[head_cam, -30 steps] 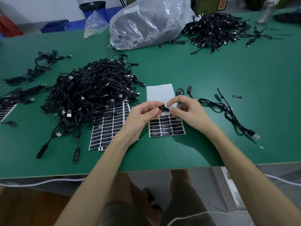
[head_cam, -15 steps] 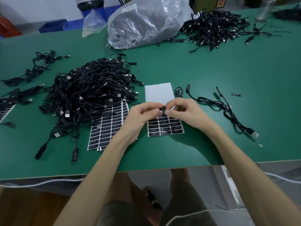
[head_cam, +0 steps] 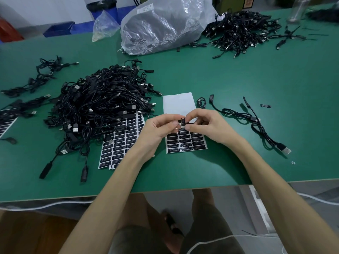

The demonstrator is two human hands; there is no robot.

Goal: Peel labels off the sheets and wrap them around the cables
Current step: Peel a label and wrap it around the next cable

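My left hand [head_cam: 157, 132] and my right hand [head_cam: 207, 125] meet above a partly used label sheet [head_cam: 185, 142]. Between their fingertips they pinch a small black label [head_cam: 182, 121] around a thin black cable [head_cam: 236, 114]. That cable trails right across the table to a USB plug [head_cam: 284, 149]. A fuller label sheet [head_cam: 121, 143] lies to the left, half under a big heap of black cables [head_cam: 102, 105]. How far the label is wrapped is hidden by my fingers.
The green table [head_cam: 256, 79] also carries a clear plastic bag [head_cam: 165, 24] at the back, a second cable pile [head_cam: 240, 32] at the back right, loose cables [head_cam: 42, 74] on the left and a stray label [head_cam: 265, 106] on the right.
Both hands have stayed together over the sheet; the fingertips have shifted slightly while working the label around the cable.
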